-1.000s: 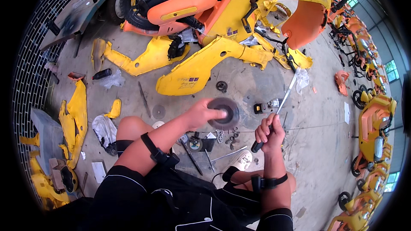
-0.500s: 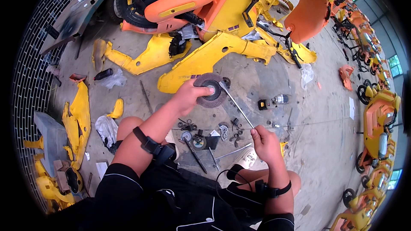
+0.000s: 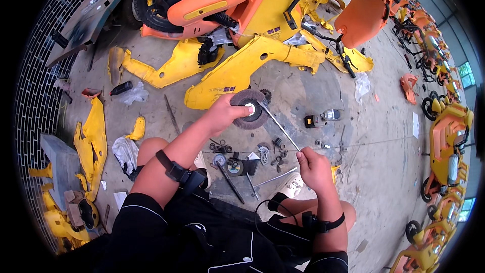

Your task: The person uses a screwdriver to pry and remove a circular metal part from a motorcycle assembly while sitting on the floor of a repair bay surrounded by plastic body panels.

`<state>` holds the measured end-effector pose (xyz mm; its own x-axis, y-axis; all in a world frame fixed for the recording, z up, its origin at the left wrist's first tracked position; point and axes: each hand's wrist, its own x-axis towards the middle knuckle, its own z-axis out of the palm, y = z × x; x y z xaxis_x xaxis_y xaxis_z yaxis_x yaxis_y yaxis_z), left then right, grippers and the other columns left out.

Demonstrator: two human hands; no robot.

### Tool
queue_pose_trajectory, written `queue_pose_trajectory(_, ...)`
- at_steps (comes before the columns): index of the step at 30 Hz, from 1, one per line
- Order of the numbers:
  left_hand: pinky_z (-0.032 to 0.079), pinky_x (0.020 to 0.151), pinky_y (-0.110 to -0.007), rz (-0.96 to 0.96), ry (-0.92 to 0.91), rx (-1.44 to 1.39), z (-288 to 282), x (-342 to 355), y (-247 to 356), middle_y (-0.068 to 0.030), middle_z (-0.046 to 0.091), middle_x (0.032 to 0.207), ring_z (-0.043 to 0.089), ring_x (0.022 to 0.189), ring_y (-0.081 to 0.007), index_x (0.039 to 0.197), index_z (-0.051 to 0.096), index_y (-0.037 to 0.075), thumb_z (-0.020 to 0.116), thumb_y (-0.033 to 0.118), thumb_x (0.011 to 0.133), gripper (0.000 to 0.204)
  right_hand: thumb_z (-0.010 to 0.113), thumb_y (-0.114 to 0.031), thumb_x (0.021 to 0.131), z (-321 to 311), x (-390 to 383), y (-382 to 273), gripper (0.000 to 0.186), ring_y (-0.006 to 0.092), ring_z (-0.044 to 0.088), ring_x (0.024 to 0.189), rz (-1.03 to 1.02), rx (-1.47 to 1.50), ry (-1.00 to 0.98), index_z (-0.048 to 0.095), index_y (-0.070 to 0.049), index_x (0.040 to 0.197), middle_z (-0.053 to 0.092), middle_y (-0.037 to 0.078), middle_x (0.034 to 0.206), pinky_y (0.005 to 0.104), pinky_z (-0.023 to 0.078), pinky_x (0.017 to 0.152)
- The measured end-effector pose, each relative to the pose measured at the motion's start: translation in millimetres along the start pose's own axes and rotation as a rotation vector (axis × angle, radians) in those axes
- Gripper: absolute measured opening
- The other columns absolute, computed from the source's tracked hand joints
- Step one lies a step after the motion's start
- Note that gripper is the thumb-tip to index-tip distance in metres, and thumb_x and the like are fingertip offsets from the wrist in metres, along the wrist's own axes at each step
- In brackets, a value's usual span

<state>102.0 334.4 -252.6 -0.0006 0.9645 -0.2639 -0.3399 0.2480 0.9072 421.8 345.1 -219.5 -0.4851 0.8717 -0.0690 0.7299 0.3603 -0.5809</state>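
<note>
My left hand (image 3: pixel 224 114) is closed on a grinder flap disc (image 3: pixel 258 119), a round brown-grey abrasive wheel, with the thumb lying over its hub. In my right hand (image 3: pixel 314 170) is a long thin metal rod (image 3: pixel 283 129), slanting up and left. Its slightly widened tip meets the right side of the flap disc or overlaps it; contact is hard to tell. Whatever handle the rod has is hidden in my fist. Just beyond the disc's far edge shows a small dark toothed part (image 3: pixel 266 94), partly covered by the disc.
Small dark parts (image 3: pixel 279 162) and a long dark bar (image 3: pixel 232 184) lie between my feet. A cordless drill (image 3: pixel 323 118) rests on the floor to the right. Yellow body panels (image 3: pixel 242 68) and a tipped orange-yellow scooter (image 3: pixel 313 0) stand ahead. Scooters (image 3: pixel 447 146) line the right.
My left hand and the flap disc have shifted very slightly. The rod's tip is a little lower, still by the disc's right side. Both grips stay the same.
</note>
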Motion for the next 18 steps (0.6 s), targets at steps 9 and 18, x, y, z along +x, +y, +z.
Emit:
queue_pose_trajectory(9,0.052,0.094,-0.031,0.059,-0.072,-0.109,-2,-7,5,-0.0046,0.071,0.114,0.066,0.101,-0.0132,0.127,0.064,0.002,0.068,0.004,0.091,0.036,0.056,-0.027,0.106,18,-5,24,0.032,0.008,0.046,0.052,0.071,0.533,-0.221,0.06,-0.003,0.085,0.05,-0.002,0.062,0.0287,0.037,0.048)
queue_pose_trajectory(18,0.052,0.096,-0.032,0.135,-0.152,-0.155,-5,-13,13,-0.0058,0.071,0.114,0.067,0.103,-0.015,0.124,0.065,0.001,0.072,0.0,0.088,0.036,0.055,-0.03,0.107,23,-11,22,0.035,0.0079,0.041,0.049,0.281,0.959,-0.454,0.059,-0.004,0.084,0.047,-0.001,0.061,0.0246,0.032,0.045)
